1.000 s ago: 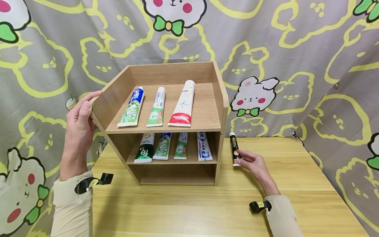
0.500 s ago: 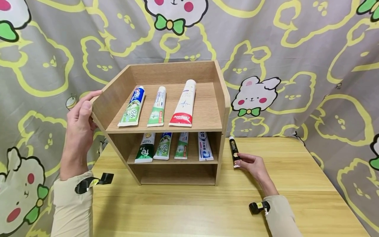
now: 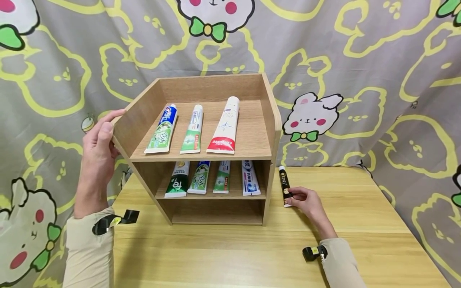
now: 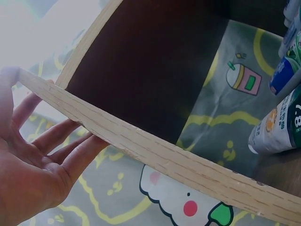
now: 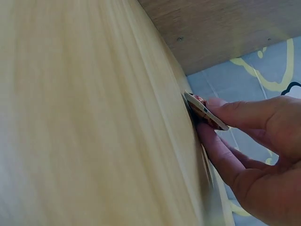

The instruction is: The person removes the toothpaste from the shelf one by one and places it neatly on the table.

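Right hand (image 3: 307,200) pinches crimped end of black toothpaste tube (image 3: 284,183), which lies on counter (image 3: 360,224) just beside wooden shelf unit (image 3: 268,120), right side. Fingers (image 5: 240,113) curled on tube; wrist view shows only its flat tail, rest hidden. Left hand (image 3: 99,140) holds shelf unit's left wall, fingers (image 4: 70,141) straight behind panel, thumb over edge. Seven tubes on two shelves; lower labels partly cut off.

Head view bright, sharp; wrist views blurred.
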A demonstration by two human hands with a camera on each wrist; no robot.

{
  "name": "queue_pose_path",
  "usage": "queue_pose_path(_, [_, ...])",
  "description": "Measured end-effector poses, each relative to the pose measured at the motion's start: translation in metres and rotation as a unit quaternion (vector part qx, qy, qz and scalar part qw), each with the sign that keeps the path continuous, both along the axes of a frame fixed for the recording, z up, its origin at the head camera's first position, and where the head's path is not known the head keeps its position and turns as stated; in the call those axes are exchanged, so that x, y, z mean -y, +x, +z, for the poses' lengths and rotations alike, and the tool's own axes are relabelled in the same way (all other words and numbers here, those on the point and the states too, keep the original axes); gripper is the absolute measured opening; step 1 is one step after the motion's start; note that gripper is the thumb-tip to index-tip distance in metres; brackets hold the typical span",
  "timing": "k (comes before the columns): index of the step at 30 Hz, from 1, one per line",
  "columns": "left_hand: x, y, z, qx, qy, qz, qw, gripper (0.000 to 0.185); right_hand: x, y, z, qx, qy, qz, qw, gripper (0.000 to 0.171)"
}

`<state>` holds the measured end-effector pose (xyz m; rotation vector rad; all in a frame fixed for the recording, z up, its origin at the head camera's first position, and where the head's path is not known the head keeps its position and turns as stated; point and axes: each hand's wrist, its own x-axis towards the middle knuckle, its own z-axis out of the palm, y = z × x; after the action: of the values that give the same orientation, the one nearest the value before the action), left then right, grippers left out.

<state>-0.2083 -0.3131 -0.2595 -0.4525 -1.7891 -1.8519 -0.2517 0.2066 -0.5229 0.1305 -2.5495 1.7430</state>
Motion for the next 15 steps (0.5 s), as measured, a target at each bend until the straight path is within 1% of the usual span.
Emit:
queue_pose_path(3, [-0.0004, 0.0004, 0.0002, 0.001, -0.004, 0.002, 1.0, 0.042, -0.0004, 0.0014, 0.0019, -0.002, 0.005, -0.002, 1.0, 0.041])
queue_pose_path(9, [-0.0001, 0.001, 0.0002, 0.002, -0.008, 0.003, 1.0, 0.043, 0.0, 0.0018, 0.0034, -0.014, 0.048, -0.016, 0.999, 0.039])
queue_pose_path(15, [-0.0003, 0.0001, 0.0002, 0.0, -0.013, 0.0, 0.9999, 0.043, -0.003, 0.0027, 0.0038, -0.006, 0.058, -0.013, 0.998, 0.038])
